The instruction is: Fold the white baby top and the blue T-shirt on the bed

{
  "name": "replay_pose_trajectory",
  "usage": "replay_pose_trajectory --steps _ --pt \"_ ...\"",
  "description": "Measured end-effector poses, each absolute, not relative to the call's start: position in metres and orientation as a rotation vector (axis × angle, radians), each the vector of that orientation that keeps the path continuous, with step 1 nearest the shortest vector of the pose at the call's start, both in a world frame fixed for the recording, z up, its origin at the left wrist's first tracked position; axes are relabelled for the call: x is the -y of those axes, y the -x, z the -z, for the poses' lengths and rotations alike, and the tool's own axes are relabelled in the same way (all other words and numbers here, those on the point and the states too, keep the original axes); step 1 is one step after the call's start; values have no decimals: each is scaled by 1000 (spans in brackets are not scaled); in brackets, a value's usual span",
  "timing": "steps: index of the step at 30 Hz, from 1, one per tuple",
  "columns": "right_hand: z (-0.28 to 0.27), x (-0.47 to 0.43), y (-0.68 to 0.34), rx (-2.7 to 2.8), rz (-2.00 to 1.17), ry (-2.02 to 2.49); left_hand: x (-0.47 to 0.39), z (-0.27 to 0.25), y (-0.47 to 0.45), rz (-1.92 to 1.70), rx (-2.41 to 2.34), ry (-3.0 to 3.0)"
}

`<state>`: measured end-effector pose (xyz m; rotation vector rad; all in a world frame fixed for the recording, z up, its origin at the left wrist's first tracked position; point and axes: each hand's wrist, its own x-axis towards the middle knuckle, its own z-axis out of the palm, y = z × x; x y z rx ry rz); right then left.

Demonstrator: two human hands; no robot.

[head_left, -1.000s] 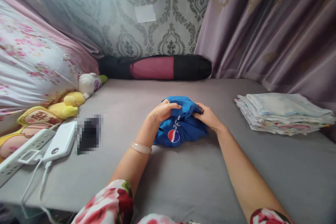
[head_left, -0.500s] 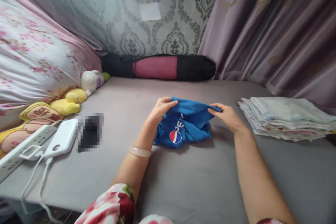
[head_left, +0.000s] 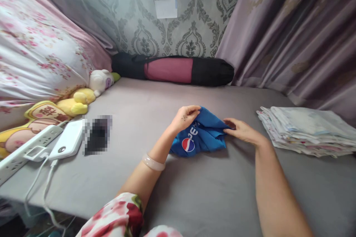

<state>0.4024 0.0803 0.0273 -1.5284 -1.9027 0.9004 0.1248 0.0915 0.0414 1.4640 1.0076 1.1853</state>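
Observation:
A blue cloth item [head_left: 207, 139] with a white PEPSI print and a round red, white and blue logo lies bunched on the grey sheet. Its upper edge is lifted between my two hands. My left hand [head_left: 185, 118], wearing a pale bangle at the wrist, pinches the top corner of that edge. At the right end, the fingers and thumb of my right hand [head_left: 240, 129] close on the same edge, lower than the left. Folds hide the cloth's full shape, so I cannot tell what kind of item it is.
A stack of folded white cloths [head_left: 306, 127] sits at the right. To the left lie a power strip [head_left: 36, 144], a white power bank [head_left: 66, 140] with cables, a blurred dark object [head_left: 97, 135] and plush toys [head_left: 78, 102]. A black-and-pink long bag [head_left: 169, 69] lies along the wall.
My left hand has moved right along the cloth's upper edge, closer to my right hand. The lifted edge now slopes down to the right. The view has shifted slightly.

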Motion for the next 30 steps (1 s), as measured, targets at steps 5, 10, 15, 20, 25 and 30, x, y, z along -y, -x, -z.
replay_pose_trajectory --steps 5,10,15,20,25,30 --pt "-51 -73 -366 1818 -471 1446 -85 -47 -128 -1073 -948 -1647" --pt "-56 -67 -328 1853 -560 1300 -75 -58 -128 -1033 -877 -1691" --pt "-48 -67 -324 1796 -658 1289 -73 -71 -116 -974 -762 -1585" --pt "-45 -71 -329 1672 -707 1316 -81 -80 -83 -1063 -929 -1439" --pt "-37 -77 -335 1562 -674 1329 -86 -80 -51 -1047 -1156 -1418" --pt "-39 -81 -347 1453 -474 1388 -86 -73 -43 -802 -1229 -1520"
